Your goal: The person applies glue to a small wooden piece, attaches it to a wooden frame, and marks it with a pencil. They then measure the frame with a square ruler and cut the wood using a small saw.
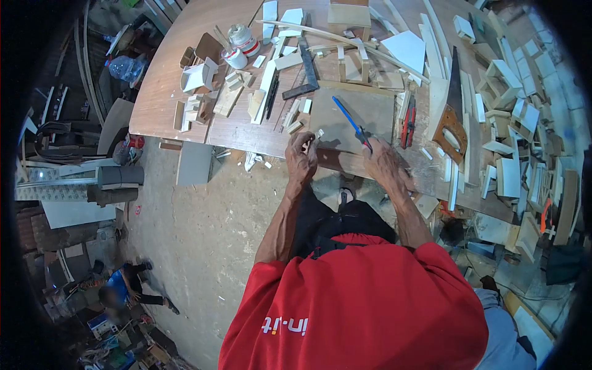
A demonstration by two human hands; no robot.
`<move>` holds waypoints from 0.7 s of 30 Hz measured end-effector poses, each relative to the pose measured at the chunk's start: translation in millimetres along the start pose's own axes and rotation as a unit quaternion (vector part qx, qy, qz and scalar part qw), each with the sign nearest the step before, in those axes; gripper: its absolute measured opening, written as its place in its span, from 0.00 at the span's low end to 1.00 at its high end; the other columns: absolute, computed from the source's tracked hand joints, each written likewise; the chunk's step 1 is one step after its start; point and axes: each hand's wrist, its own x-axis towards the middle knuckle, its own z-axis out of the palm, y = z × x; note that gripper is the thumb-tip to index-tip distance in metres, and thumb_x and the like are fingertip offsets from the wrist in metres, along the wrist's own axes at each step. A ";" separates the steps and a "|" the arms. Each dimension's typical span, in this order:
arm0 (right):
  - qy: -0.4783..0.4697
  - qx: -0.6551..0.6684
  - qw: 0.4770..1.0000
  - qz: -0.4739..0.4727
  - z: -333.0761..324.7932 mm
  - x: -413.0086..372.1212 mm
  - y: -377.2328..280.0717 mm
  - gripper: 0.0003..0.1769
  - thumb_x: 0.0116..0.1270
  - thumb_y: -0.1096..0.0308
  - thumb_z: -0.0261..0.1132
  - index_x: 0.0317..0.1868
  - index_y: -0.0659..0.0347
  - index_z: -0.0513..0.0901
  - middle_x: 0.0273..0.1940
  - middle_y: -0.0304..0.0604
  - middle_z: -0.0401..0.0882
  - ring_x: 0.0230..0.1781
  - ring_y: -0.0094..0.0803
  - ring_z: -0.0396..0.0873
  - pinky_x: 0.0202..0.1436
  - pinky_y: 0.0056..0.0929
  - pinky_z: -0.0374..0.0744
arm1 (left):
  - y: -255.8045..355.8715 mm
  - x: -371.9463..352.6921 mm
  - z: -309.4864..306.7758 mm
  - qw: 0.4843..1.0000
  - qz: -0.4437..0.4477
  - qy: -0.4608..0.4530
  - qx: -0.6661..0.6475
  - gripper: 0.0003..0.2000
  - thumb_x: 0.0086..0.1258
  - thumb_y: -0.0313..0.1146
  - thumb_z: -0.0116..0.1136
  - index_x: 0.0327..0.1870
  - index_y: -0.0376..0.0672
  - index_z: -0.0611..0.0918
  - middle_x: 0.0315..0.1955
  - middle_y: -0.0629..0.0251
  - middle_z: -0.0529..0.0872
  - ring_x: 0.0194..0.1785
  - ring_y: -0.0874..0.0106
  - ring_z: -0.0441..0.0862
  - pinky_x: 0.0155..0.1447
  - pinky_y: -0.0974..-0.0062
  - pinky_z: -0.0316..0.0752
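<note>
- Single camera, worn on the head; looks forward and steeply down over the wearer's red cotton shirt (370, 308).
- Close on the left hand (302, 159) and right hand (385, 165), mid-frame at the near edge of the brown wooden workbench (163, 86).
- Wide fisheye; grey concrete floor (203, 228) fills the left side, corners dark.

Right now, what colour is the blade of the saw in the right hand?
Blue. The saw in the right hand shows best in the head view.
</note>
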 end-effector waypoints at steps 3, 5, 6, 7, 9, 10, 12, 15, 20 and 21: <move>0.067 0.056 0.995 -0.038 14.3 26.9 13.8 0.13 0.64 0.61 0.60 0.46 0.57 0.79 0.37 0.53 0.79 0.41 0.54 0.78 0.45 0.50 0.75 | 4.5 -1.0 3.6 0.998 0.029 -0.024 0.052 0.06 0.60 0.25 0.62 0.38 0.38 0.81 0.35 0.59 0.82 0.39 0.63 0.80 0.46 0.67 0.74; 0.004 -0.019 1.000 0.000 3.5 35.3 8.2 0.14 0.62 0.60 0.61 0.47 0.56 0.79 0.37 0.52 0.78 0.42 0.53 0.78 0.45 0.50 0.75 | 4.4 0.8 8.1 0.997 0.040 -0.031 0.052 0.05 0.61 0.28 0.61 0.36 0.40 0.81 0.34 0.60 0.80 0.41 0.61 0.77 0.48 0.64 0.72; 0.063 -0.053 0.996 -0.041 4.3 37.2 9.3 0.14 0.61 0.60 0.62 0.47 0.54 0.80 0.40 0.52 0.78 0.43 0.52 0.77 0.45 0.49 0.76 | 4.0 2.5 8.8 0.993 0.052 -0.055 0.086 0.05 0.61 0.30 0.61 0.36 0.41 0.81 0.34 0.60 0.80 0.41 0.60 0.77 0.48 0.63 0.72; 0.066 -0.056 0.996 -0.038 -0.8 39.9 15.4 0.14 0.61 0.60 0.62 0.47 0.54 0.80 0.40 0.52 0.78 0.43 0.52 0.77 0.45 0.49 0.76 | 3.7 4.3 10.6 0.987 0.065 -0.079 0.120 0.05 0.62 0.31 0.61 0.36 0.42 0.81 0.34 0.60 0.79 0.42 0.58 0.76 0.47 0.61 0.71; 0.144 -0.079 0.986 0.010 -15.1 42.9 24.8 0.18 0.61 0.59 0.63 0.49 0.58 0.78 0.43 0.52 0.77 0.46 0.53 0.77 0.47 0.50 0.75 | 2.7 4.3 16.5 0.984 0.073 -0.074 0.143 0.05 0.62 0.33 0.61 0.35 0.43 0.81 0.35 0.60 0.79 0.43 0.58 0.75 0.47 0.60 0.70; 0.145 -0.082 0.986 0.012 -17.4 47.2 33.9 0.18 0.61 0.59 0.63 0.49 0.58 0.78 0.43 0.52 0.77 0.46 0.53 0.77 0.47 0.50 0.75 | 1.7 3.7 18.7 0.980 0.079 -0.067 0.171 0.06 0.62 0.35 0.61 0.35 0.44 0.82 0.36 0.61 0.79 0.44 0.57 0.75 0.47 0.59 0.70; 0.213 -0.151 0.959 0.108 -23.4 60.0 50.3 0.23 0.62 0.60 0.62 0.53 0.65 0.73 0.46 0.56 0.77 0.49 0.54 0.77 0.51 0.51 0.75 | 0.6 2.4 22.2 0.976 0.076 -0.073 0.190 0.07 0.62 0.35 0.62 0.36 0.45 0.82 0.37 0.61 0.79 0.45 0.57 0.75 0.48 0.59 0.70; 0.087 -0.170 0.959 0.209 -36.2 70.7 59.9 0.25 0.63 0.63 0.60 0.54 0.70 0.67 0.50 0.62 0.76 0.53 0.56 0.76 0.55 0.51 0.75 | -1.5 2.3 24.5 0.973 0.073 -0.080 0.203 0.08 0.62 0.36 0.62 0.38 0.45 0.83 0.38 0.61 0.80 0.47 0.57 0.74 0.49 0.59 0.71; 0.042 -0.139 0.954 0.262 -34.5 82.4 73.1 0.23 0.63 0.65 0.56 0.52 0.75 0.68 0.50 0.68 0.76 0.53 0.59 0.77 0.57 0.51 0.75 | -13.3 1.2 23.9 0.973 0.076 -0.104 0.193 0.09 0.63 0.37 0.61 0.42 0.47 0.82 0.41 0.62 0.79 0.49 0.57 0.73 0.47 0.57 0.70; 0.040 -0.137 0.954 0.263 -31.7 83.9 75.4 0.23 0.63 0.65 0.56 0.52 0.75 0.68 0.50 0.68 0.76 0.53 0.59 0.77 0.57 0.51 0.75 | -13.2 1.3 23.5 0.974 0.080 -0.099 0.188 0.10 0.63 0.37 0.61 0.43 0.46 0.82 0.42 0.61 0.79 0.49 0.57 0.73 0.48 0.57 0.70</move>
